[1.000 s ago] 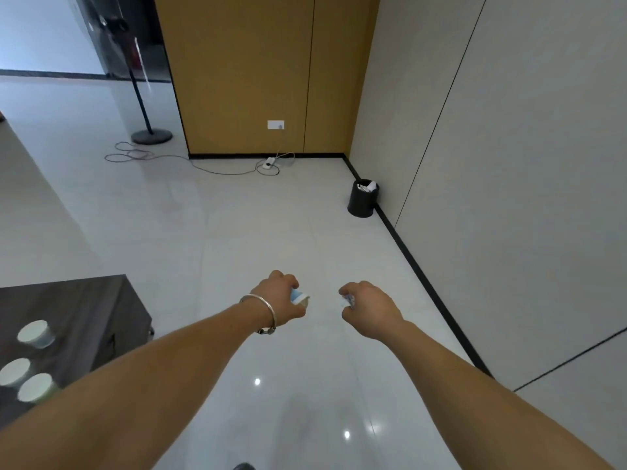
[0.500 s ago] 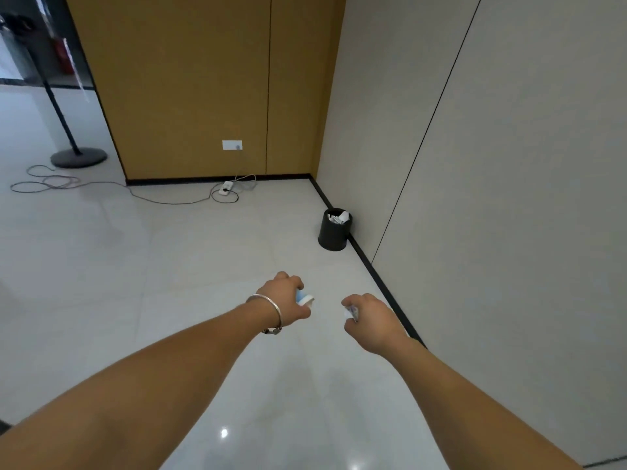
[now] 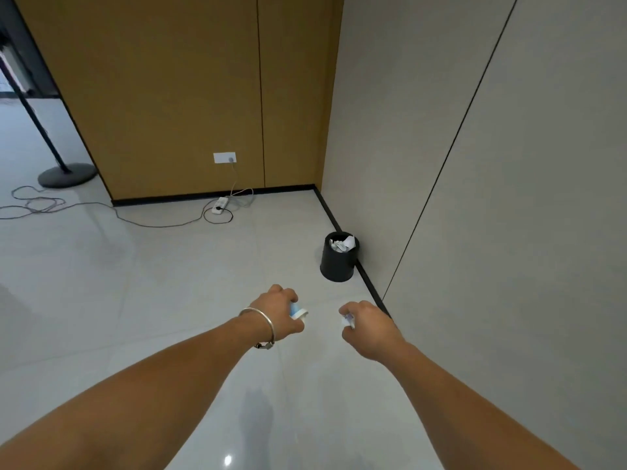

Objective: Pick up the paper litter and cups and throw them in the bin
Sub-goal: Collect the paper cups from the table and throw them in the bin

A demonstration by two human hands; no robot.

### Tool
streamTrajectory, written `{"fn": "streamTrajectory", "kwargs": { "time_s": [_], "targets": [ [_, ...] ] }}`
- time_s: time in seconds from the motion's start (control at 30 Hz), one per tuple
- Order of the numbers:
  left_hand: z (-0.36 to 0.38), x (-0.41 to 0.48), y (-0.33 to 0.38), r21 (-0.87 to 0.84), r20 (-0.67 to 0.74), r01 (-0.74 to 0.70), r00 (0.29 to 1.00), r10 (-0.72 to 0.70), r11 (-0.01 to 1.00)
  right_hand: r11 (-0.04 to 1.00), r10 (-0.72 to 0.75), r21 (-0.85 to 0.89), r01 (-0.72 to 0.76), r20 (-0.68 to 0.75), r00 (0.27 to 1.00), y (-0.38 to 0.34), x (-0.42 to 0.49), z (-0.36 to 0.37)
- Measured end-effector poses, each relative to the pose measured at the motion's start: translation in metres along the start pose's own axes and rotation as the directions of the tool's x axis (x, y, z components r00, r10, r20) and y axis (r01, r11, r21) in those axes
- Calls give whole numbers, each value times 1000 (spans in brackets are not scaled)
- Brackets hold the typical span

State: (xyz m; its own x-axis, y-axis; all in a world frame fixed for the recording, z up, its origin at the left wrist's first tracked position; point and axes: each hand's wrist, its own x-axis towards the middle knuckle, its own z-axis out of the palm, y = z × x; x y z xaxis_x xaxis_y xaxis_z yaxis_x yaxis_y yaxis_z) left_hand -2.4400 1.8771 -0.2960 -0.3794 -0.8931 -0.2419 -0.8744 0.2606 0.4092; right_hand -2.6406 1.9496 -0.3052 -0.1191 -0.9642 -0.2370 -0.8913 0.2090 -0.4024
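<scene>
1. Nearest us, both arms stretch out front. The left hand (image 3: 276, 313), bracelet (image 3: 268, 322) on its wrist, has its fingers curled round a small blue-and-white cup (image 3: 298, 312). Only the rim end pokes out past the knuckles.
2. That cup looks like thin paper: feather-light and easily crushed. A loose wrap round its wall should suit it better than a squeeze.
3. The right hand (image 3: 368, 325) is fisted on a scrap of paper litter (image 3: 347, 321). 1 white corner shows at the thumb side and the rest is buried in the palm.
4. The scrap should be soft, near weightless and unbreakable. A firm pinch should stop it slipping free.
5. Further on, the black bin (image 3: 337, 266) stands against the right wall's skirting, well ahead of both hands, with crumpled paper (image 3: 343, 244) already heaped inside.
6. Beyond, a power strip (image 3: 220, 205) lies by the wooden wall.
</scene>
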Motion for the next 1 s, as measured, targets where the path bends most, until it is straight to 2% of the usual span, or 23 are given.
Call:
{"fn": "streamTrajectory", "kwargs": {
  "time_s": [0.1, 0.3, 0.5, 0.77, 0.9, 1.0],
  "targets": [
    [-16, 60, 11, -42, -42, 27, 999, -29, 999, 1000, -28, -4, 28, -5, 1000, 16, 64, -26],
    [-23, 181, 17, -36, 23, 41, 999, -41, 999, 1000, -17, -6, 17, 29, 999, 37, 181, -55],
    [-48, 342, 30, -58, 44, -18, 999, 21, 998, 999, 46, -14, -46, 16, 999, 67, 309, -93],
    [-77, 512, 68, -74, 125, -99, 986, 108, 992, 992, 123, 14, -123, 3, 992, 107, 449, -141],
    [-69, 593, 79, -91, 172, -87, 980, 102, 992, 995, 98, 30, -100, 52, 994, 133, 530, -151],
    [-63, 649, 86, -100, 187, -26, 981, 44, 995, 996, 76, 31, -78, 77, 994, 157, 593, -160]
  ]
}}
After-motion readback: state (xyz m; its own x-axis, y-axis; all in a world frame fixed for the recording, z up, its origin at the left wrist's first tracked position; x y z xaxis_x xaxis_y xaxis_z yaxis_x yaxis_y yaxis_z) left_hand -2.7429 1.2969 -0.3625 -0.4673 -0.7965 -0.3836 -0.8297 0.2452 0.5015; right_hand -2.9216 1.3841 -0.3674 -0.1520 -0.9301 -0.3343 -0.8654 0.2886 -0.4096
